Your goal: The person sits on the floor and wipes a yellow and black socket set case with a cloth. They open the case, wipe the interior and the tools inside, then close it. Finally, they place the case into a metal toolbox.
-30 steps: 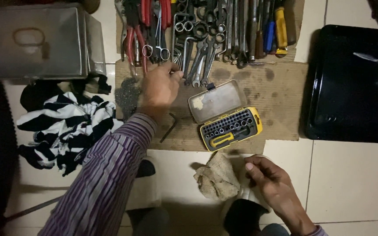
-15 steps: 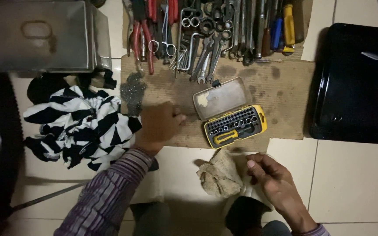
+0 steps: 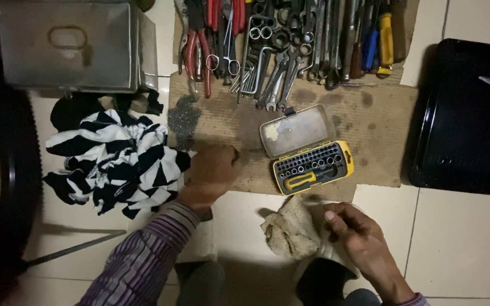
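My left hand [image 3: 212, 169] lies on the brown cardboard sheet [image 3: 364, 122], fingers curled shut over the spot where a small dark hex key lay; the key itself is hidden under the hand. Just right of it an open yellow bit case [image 3: 313, 166] shows its clear lid, rows of sockets and a yellow-handled driver. My right hand [image 3: 358, 238] hovers low at the front, thumb pressed to the fingers, nothing visible between them. A crumpled beige rag [image 3: 290, 226] lies beside that hand.
Spanners, pliers, scissors and screwdrivers [image 3: 290, 45] line the cardboard's far edge. A metal box [image 3: 69, 45] stands at back left, a black-and-white striped cloth [image 3: 114, 161] below it. A black tray [image 3: 472, 119] is at right, a dark toothed wheel [image 3: 7, 170] at left.
My left hand came back from the row of spanners and closed over the hex key on the cardboard. The view has drifted slightly. My right hand has barely moved.
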